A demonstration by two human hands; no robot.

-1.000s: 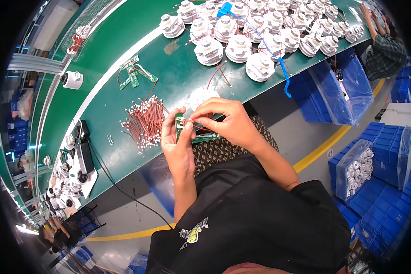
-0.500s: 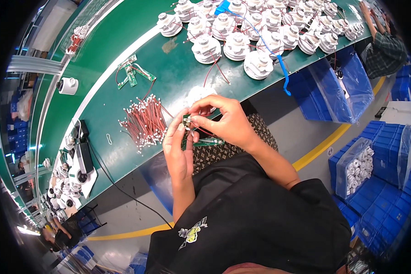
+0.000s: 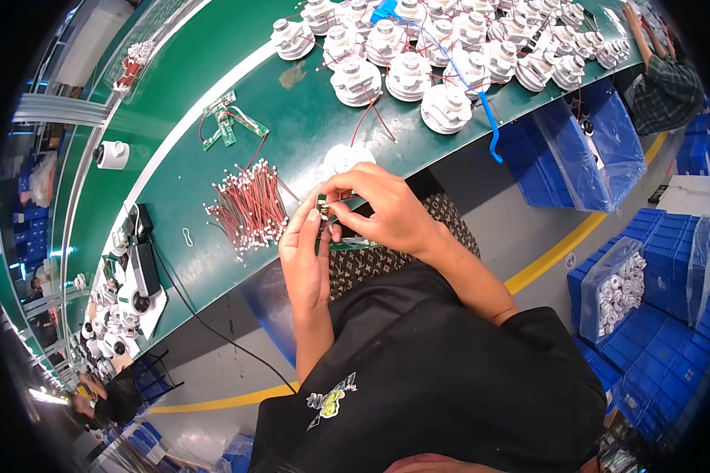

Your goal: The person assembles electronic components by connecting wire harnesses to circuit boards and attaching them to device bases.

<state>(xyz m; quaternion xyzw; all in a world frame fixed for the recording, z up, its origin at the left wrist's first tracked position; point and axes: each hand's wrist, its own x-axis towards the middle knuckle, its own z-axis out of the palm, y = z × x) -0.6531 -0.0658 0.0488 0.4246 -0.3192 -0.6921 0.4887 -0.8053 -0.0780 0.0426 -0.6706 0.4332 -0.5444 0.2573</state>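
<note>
Over the table's near edge, my two hands meet around a small green circuit board (image 3: 322,202). My left hand (image 3: 303,256) pinches it between thumb and fingers. From the right, the thumb and forefinger of my right hand (image 3: 386,206) close on its upper edge; any wire between those tips is too small to make out. Just beyond them sits a white round housing (image 3: 345,160), partly covered by my right hand. To the left lies a bundle of red and black wires (image 3: 248,206) with white plugs. Below my fingers, another green board (image 3: 353,244) shows in part.
White round housings (image 3: 409,77) crowd the far right of the green table (image 3: 166,236), with a blue cord (image 3: 487,114) across them. Joined green boards (image 3: 227,126) lie farther back. A black power strip (image 3: 143,268) stands left. Blue crates (image 3: 655,260) fill the right floor.
The circuit board has turned in my fingers and shows a narrower side. My right hand has shifted slightly left, and more of the white housing behind it shows.
</note>
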